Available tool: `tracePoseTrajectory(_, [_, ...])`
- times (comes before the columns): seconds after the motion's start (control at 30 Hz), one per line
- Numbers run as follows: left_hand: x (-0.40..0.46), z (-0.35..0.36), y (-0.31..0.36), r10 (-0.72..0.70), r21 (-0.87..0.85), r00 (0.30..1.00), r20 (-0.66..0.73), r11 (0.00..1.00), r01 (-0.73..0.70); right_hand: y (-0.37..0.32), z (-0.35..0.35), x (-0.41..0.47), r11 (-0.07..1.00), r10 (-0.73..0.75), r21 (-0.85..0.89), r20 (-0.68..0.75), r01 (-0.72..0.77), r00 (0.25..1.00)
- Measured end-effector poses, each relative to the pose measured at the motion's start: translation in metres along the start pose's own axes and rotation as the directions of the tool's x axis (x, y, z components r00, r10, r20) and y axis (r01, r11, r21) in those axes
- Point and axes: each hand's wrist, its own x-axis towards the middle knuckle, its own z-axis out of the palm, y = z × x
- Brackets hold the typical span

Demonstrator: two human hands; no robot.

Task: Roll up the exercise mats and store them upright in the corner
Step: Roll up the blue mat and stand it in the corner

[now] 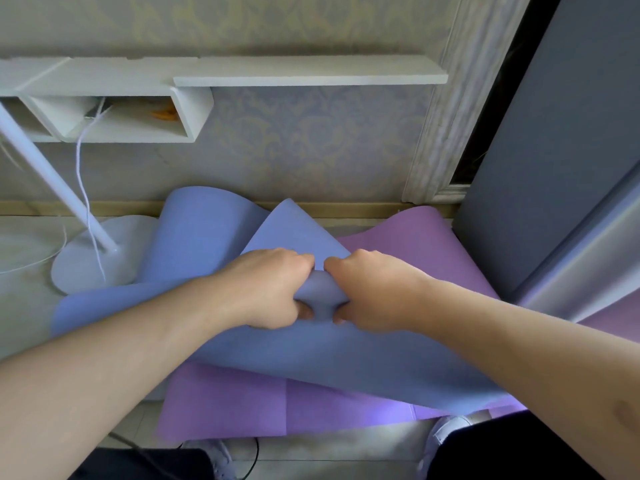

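We see both forearms (pixel 114 368) bare to the frame edge, no sleeves, watch or rings. Small round mark on the right forearm (pixel 625 415). Black trousers (pixel 512 452) at both knees, white lace-up shoes (pixel 450 429) below.

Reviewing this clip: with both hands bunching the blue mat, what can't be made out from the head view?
- Purple mat: mostly covered by the blue mat; full extent unknown.
- Fingertips of left hand and right hand: tucked into the blue fold.
- Shelf cubby contents: too small, shadowed.
- Lamp: top cut off by left edge.
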Motion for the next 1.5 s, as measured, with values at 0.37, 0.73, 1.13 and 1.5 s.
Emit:
tracePoseTrajectory(0.37, [0.004,-0.002,0.001,-0.022,0.005,1.0,-0.02,1.0,0.023,-0.009,0.002,-0.006,0.981,0.036,-0.185,-0.112,-0.057,0.993])
tracePoseTrajectory(0.73, [0.003,0.005,0.008,0.048,0.224,0.978,-0.203,0.975,-0.002,0.01,-0.007,-0.001,0.996,0.056,0.064,-0.023,-0.055,0.998])
tracePoseTrajectory(1.13, [-0.001,-0.001,0.006,0.018,0.089,0.991,-0.13,0.996,-0.007,0.002,-0.001,0.003,1.0,0.028,-0.004,-0.074,-0.028,0.997])
tracePoseTrajectory(1.5, [0.001,-0.014,0.003,-0.02,-0.087,1.0,0.015,0.996,0.021,-0.001,-0.01,-0.007,0.996,0.026,-0.084,-0.046,-0.03,0.999])
